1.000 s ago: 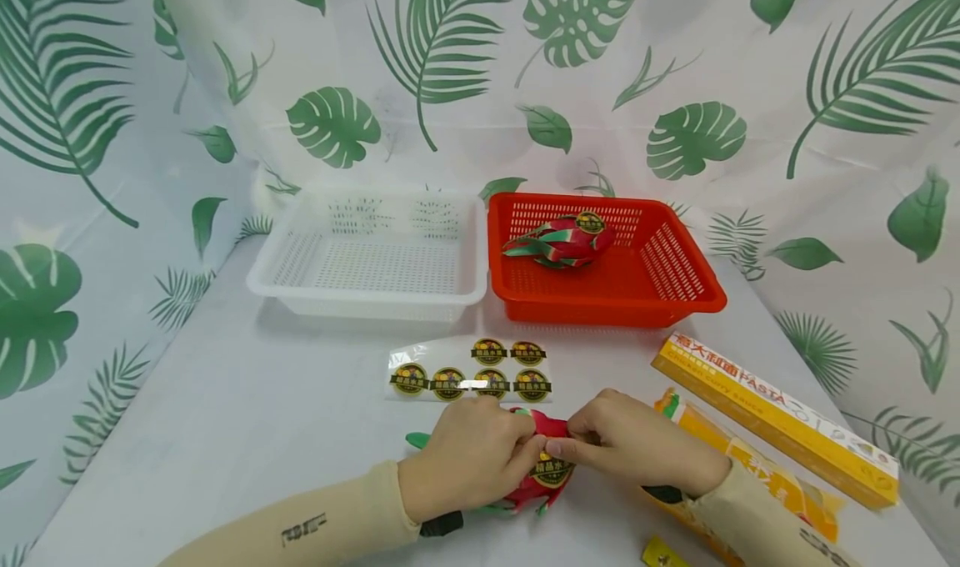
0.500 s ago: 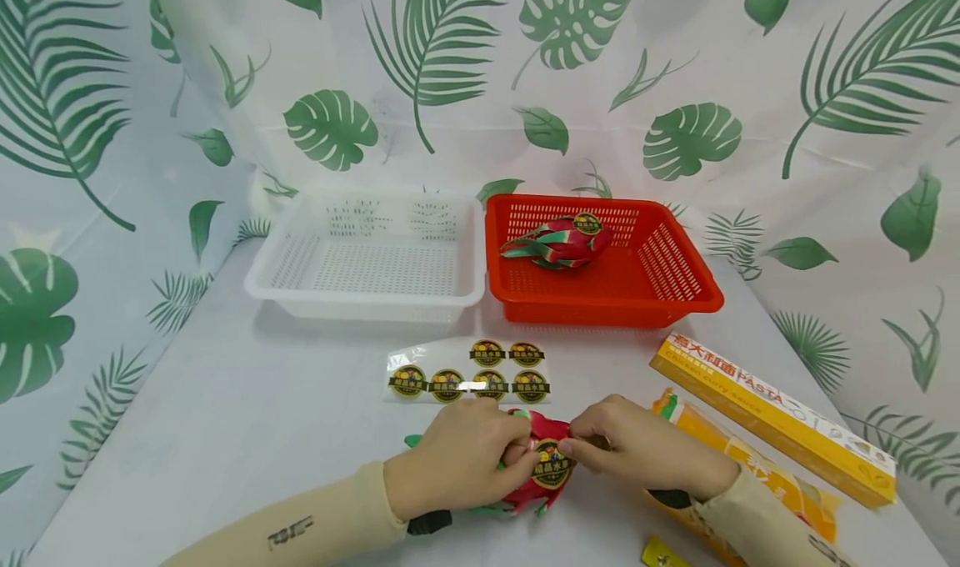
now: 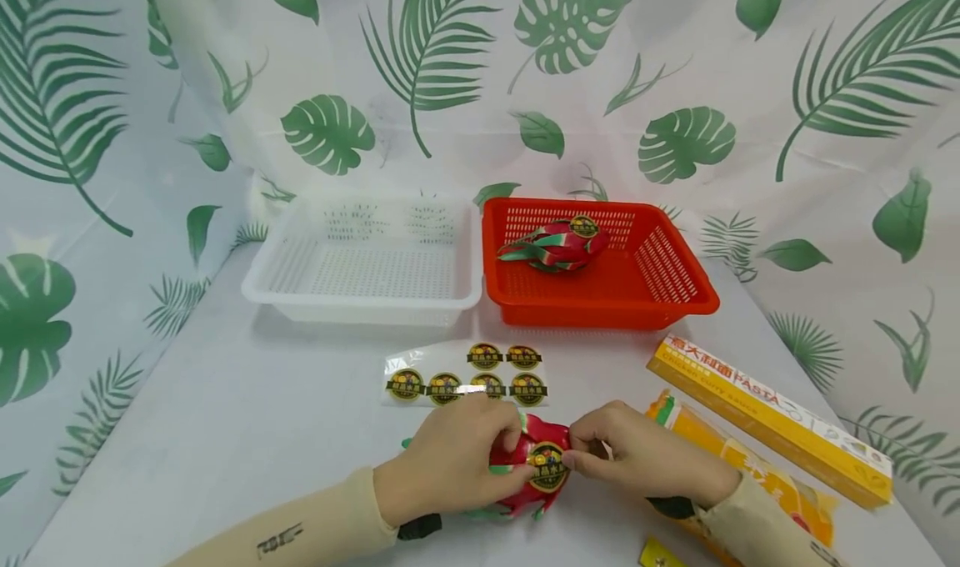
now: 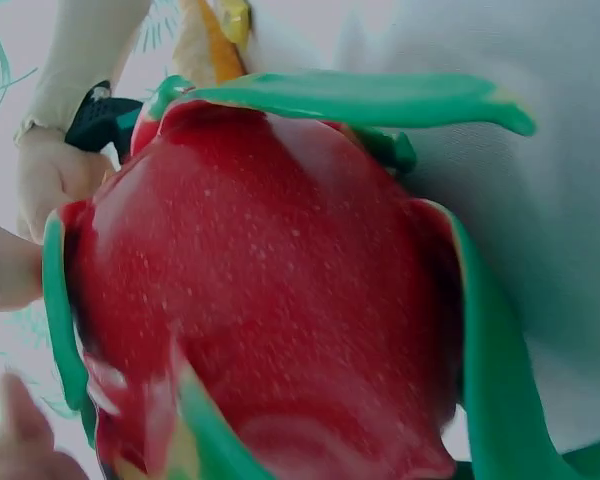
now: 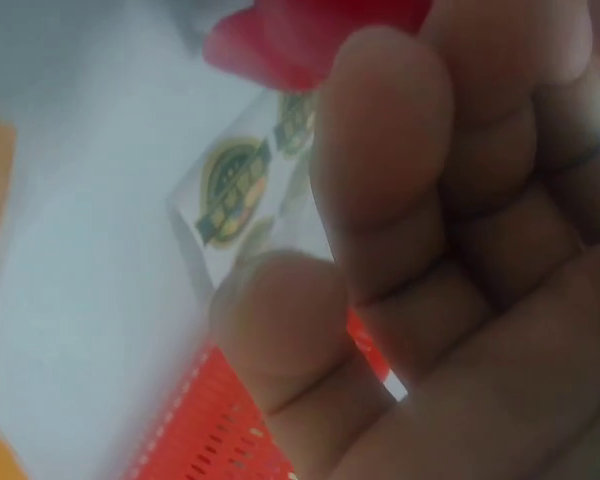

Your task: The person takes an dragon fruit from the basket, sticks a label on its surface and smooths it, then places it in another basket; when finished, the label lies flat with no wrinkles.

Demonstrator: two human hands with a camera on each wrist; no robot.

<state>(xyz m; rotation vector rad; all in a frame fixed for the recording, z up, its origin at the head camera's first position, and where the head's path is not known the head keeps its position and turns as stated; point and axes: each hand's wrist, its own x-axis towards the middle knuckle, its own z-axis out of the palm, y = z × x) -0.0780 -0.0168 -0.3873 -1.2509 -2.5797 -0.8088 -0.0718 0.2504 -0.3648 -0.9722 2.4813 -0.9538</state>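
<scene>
A red dragon fruit (image 3: 546, 430) with green-tipped scales lies on the white table, between my two hands. It bears a round black-and-gold sticker (image 3: 549, 469). My left hand (image 3: 448, 460) holds the fruit from the left, fingers curled over it and thumb lying at the sticker's left edge. From the other side my right hand (image 3: 647, 454) grips it, thumb tip at the sticker's right edge and index finger bent against the skin. Red skin of the dragon fruit (image 4: 270, 260) fills the left wrist view. Curled fingers (image 5: 385, 130) cover much of the right wrist view.
Just beyond the fruit lies a sheet of stickers (image 3: 465, 375). Behind it stand a white basket (image 3: 360, 302) and a red basket (image 3: 600, 310) with another stickered dragon fruit (image 3: 562, 248). At right are a pasta box (image 3: 772, 421), an orange packet (image 3: 738, 446) and a small yellow item (image 3: 660, 553).
My left hand has shifted slightly left, its thumb sliding across the sticker and showing more red skin. The right hand stays near the sticker's right edge. The head view has moved slightly.
</scene>
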